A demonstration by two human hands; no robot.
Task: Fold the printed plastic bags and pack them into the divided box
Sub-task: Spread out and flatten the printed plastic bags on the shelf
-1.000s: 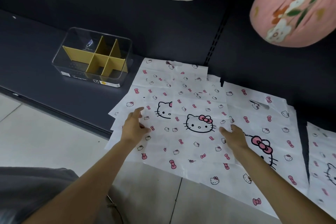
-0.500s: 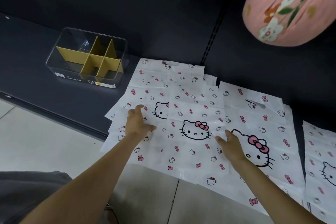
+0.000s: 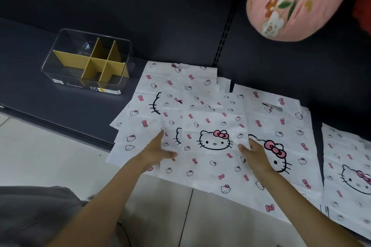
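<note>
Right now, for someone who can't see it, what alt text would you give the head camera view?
A person's left hand and right hand hold the side edges of the top cat-printed plastic bag, which lies on overlapping matching bags spread across a dark shelf. To the left stands a clear divided box with yellow partitions and nothing visible inside; a pink floral cushion hangs above.

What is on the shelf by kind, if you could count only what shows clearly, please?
Divided boxes: 1
Large cat-face prints on the bags: 5, some partly covered
Hands: 2
Total: 8
The overlapping bags cannot be counted exactly.
</note>
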